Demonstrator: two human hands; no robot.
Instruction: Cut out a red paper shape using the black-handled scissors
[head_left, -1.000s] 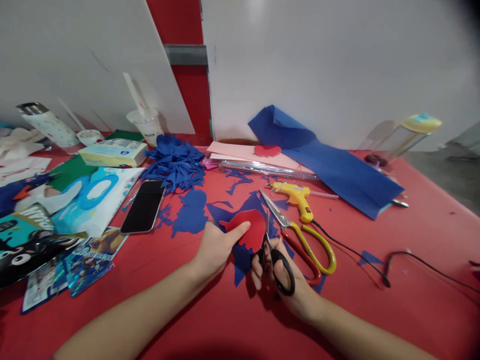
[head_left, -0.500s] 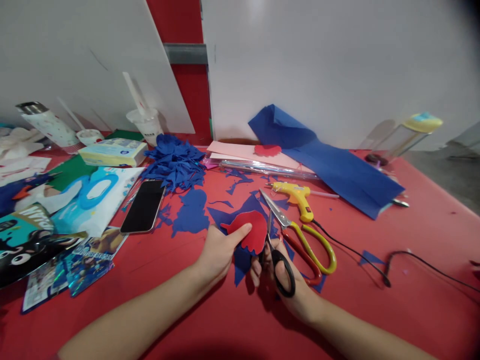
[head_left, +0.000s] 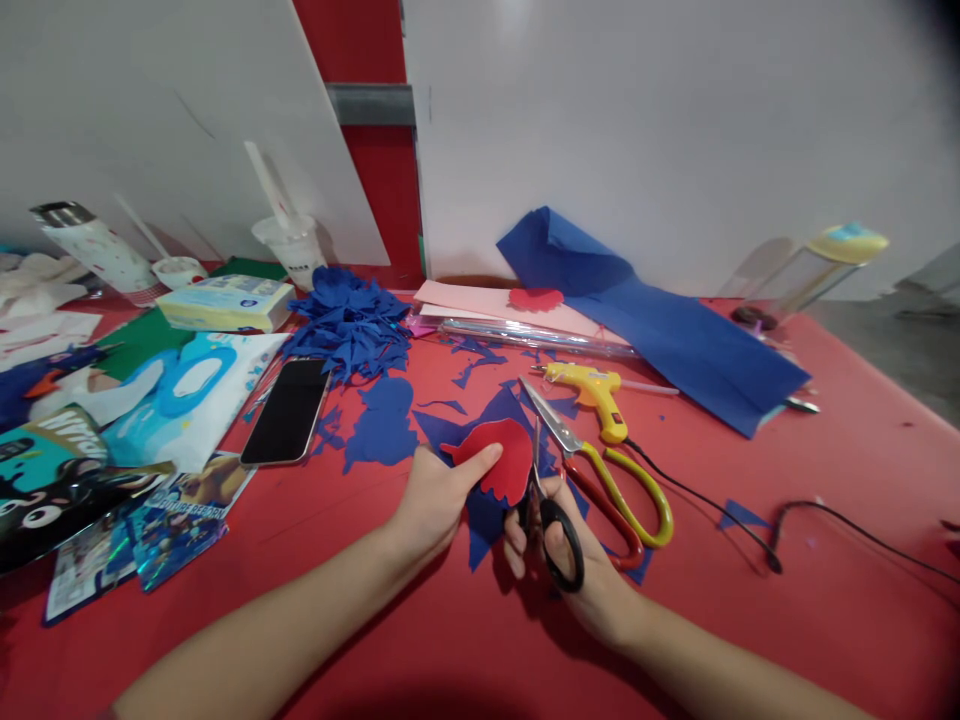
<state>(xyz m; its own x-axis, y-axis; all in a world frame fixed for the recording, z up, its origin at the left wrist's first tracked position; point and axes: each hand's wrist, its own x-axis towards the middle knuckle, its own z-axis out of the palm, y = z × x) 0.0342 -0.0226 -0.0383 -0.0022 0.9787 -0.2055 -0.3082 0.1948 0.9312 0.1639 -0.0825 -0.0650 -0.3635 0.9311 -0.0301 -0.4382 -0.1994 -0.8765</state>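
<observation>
My left hand [head_left: 442, 495] pinches a red paper cutout [head_left: 512, 462] with a scalloped lower edge, thumb on top and fingers hidden beneath. In my right hand [head_left: 577, 550] is a pair of black-handled scissors [head_left: 566, 560], fingers through the loops. Their blades point away from me, along the right edge of the red cutout. Blue paper scraps [head_left: 484, 535] lie under both hands. Just to the right rests a larger pair of scissors [head_left: 611, 480] with yellow and red handles.
A yellow glue gun [head_left: 592, 390] with a black cord lies behind the larger scissors. Folded blue paper [head_left: 660, 330] leans against the wall. At left are a phone [head_left: 287, 412], a heap of blue scraps [head_left: 349, 325], a wipes pack [head_left: 199, 390] and a lidded cup [head_left: 292, 245].
The scissors in my right hand have shifted slightly left and their handles sit closer together. The red cutout has barely moved in my left hand.
</observation>
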